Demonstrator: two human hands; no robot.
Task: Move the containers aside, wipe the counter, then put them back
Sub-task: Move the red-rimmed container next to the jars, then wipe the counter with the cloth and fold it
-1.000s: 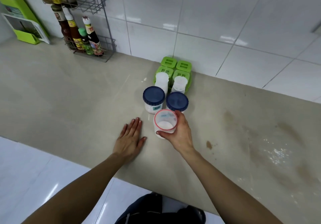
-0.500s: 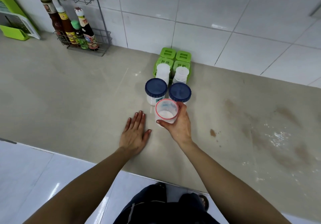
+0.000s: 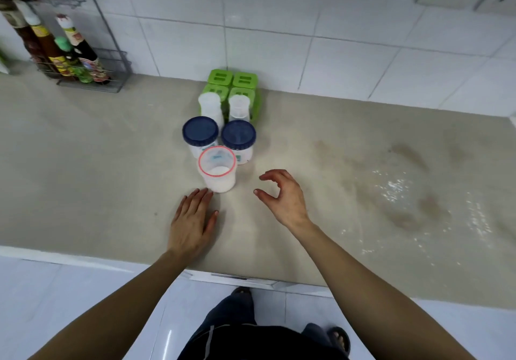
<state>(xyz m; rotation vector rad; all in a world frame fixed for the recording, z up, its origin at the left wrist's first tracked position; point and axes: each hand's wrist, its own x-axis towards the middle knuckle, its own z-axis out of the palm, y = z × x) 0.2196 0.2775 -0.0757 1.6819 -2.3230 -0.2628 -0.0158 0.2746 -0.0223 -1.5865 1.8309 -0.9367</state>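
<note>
1. My left hand (image 3: 192, 220) lies flat on the surface (image 3: 83, 170), fingers straight and together, tips just beside the red-rimmed cup (image 3: 217, 168).
2. My right hand (image 3: 282, 195) hovers right of the cup, fingers curled in a loose C, holding nothing.
3. The cup stands in front of two blue-lidded jars (image 3: 200, 132), with green boxes (image 3: 231, 83) behind them at the wall.

Your left hand (image 3: 192, 221) lies flat, fingers straight and together — your right hand (image 3: 282, 196) hovers, fingers loosely curled, holding nothing.
</note>
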